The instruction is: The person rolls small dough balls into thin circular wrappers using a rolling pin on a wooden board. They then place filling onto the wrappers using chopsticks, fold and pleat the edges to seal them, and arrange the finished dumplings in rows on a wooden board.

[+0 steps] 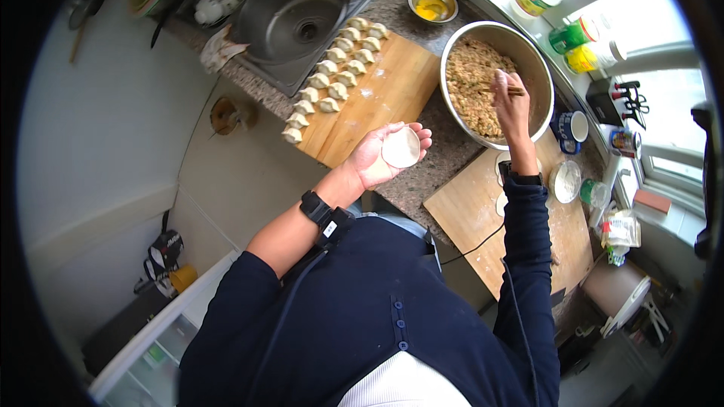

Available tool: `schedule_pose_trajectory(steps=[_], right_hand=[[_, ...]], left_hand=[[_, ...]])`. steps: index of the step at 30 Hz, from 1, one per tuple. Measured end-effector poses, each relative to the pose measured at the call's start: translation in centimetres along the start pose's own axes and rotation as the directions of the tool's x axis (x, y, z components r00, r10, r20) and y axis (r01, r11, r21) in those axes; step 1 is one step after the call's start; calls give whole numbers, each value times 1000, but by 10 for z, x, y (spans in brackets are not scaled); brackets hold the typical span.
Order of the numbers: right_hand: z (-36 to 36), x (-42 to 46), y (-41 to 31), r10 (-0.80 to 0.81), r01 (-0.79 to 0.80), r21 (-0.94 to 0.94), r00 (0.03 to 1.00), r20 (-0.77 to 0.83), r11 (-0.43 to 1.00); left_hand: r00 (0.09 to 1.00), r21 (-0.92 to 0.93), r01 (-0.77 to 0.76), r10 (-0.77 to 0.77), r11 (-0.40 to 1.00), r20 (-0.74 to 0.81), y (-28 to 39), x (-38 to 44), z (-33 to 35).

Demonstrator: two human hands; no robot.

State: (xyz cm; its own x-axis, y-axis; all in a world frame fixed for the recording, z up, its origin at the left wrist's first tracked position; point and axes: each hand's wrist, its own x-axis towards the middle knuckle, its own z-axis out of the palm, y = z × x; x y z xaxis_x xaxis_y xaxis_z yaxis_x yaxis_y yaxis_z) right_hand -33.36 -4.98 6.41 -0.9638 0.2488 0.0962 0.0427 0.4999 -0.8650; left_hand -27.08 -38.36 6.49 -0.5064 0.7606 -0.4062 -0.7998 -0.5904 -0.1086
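Note:
A round dumpling wrapper (401, 148) lies flat across the upturned palm of my left hand (370, 158), its fingers loosely cupped under it. My right hand (512, 104) grips wooden chopsticks (516, 91) over a large steel bowl (544, 87); their tips are hard to make out. Minced filling (472, 87) covers much of the bowl's bottom. To the left, several folded dumplings (337, 90) sit in two rows on a wooden board (396, 85). Partly hidden by my right forearm, more wrappers (501, 203) rest on a second floury board (469, 209).
A sink (294, 11) borders the dumpling board. Behind stands a small bowl with yellow contents (431, 8). Along the window side are a blue mug (570, 131), a flour bowl (564, 182), a knife block (608, 100) and bottles. A cable (475, 249) crosses near my right arm.

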Motion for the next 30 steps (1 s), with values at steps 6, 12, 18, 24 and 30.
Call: schedule_pose_trajectory(steps=[6,12,18,24,30], right_hand=[[-65,-42,-48,4,-2,155,1000,-10,988],[-92,-62,-18,70,-70,106,998,5,992],[-79,-69,-7,189,-185,163,982,-10,969],[-68,-73,-6,276,-274,207,961,20,939],[-65,-86,-10,323,-307,293,946,-7,905]], left_hand=[[997,-27,76,-76,997,15,22,33,0],[987,3,148,-148,989,-68,33,50,1],[981,25,180,-178,983,-74,34,65,6],[983,17,180,-179,984,-46,31,71,4],[986,1,168,-168,986,9,30,71,5]])
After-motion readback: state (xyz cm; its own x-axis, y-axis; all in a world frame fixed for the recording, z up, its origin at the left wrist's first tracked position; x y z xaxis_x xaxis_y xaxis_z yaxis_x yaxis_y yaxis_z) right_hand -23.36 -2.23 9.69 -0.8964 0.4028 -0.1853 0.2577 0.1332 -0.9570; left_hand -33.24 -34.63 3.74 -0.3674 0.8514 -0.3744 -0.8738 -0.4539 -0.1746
